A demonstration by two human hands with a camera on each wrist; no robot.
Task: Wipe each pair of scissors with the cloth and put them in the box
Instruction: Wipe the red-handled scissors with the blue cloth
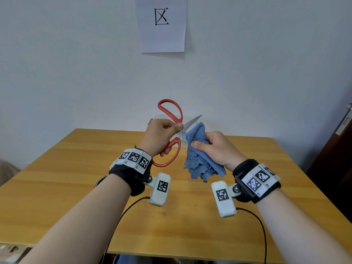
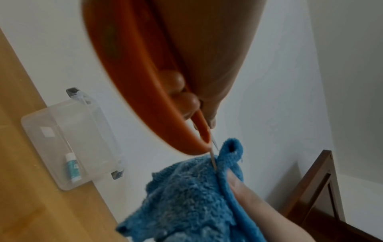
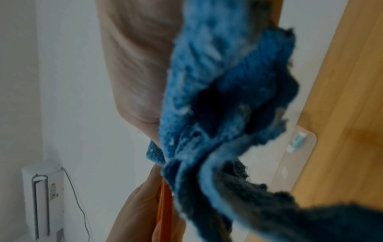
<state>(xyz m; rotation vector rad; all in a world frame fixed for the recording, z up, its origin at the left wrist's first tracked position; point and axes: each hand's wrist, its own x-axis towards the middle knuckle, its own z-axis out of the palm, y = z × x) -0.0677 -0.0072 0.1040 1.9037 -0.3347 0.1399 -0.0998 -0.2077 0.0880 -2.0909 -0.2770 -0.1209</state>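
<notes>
At the left, the left hand (image 1: 162,136) is raised above the wooden table (image 1: 76,187), its fingers curled round the red-handled scissors (image 1: 172,119) near the pivot, the thumb pressing on the joint. One handle loop stands up above the hand and the other hangs below it, beside the wrist band (image 1: 133,159) with its black-and-white markers. The blades are parted — one steel blade points up and to the right, its tip clear of the cloth.

In the left wrist view the scissors (image 2: 145,98) fill the top of the frame, blurred, and a thin blade edge runs down into a fold of the blue cloth (image 2: 186,196). Beyond it, on the far edge of the table (image 2: 31,212) against the wall, sits the clear plastic box (image 2: 68,139) — open-topped, with a small white and teal tube (image 2: 72,168) lying inside. No scissors show in the box.

To the right, the right hand (image 1: 215,149) grips the bunched blue cloth (image 1: 200,159), thumb across the front and fingers closed behind it. The cloth's upper fold touches the scissors just right of the pivot, and its frayed lower edges hang loose above the table.

A sheet of paper (image 1: 162,23) with a printed character is fixed to the wall behind.
</notes>
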